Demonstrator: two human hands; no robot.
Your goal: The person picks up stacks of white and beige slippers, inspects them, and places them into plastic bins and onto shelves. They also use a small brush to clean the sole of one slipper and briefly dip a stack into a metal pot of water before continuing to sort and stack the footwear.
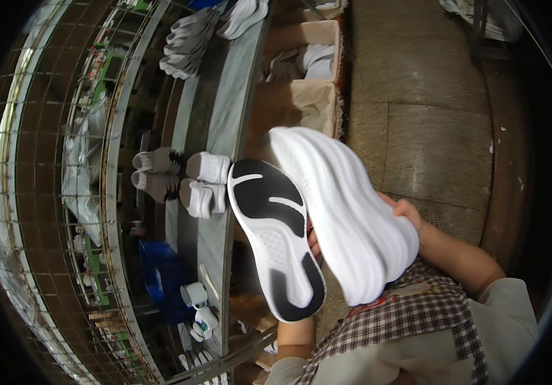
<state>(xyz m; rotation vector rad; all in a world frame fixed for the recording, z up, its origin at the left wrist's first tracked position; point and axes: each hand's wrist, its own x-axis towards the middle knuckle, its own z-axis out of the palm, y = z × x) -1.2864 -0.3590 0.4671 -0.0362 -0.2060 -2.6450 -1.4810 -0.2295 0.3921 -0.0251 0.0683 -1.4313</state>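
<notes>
I see the left hand (314, 243), mostly hidden, curled round a patterned black-and-white sole (278, 239); right hand (409, 215) clasping smooth, wavy white soles (348, 215).

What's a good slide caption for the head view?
Left fingers hold a black-and-white sole beside stacked white soles in the right fingers, with a grey shelf at left.

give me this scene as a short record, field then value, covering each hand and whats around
left hand: mostly hidden, holding a black-and-white sole, tread facing the camera
right hand: gripping the edge of a stack of white soles
stack position: right of the single sole
bench: long grey bench on the left, with pale shoes on it
crate: pinkish crate beyond the soles, holding grey and white items
clothing: checked apron
</notes>
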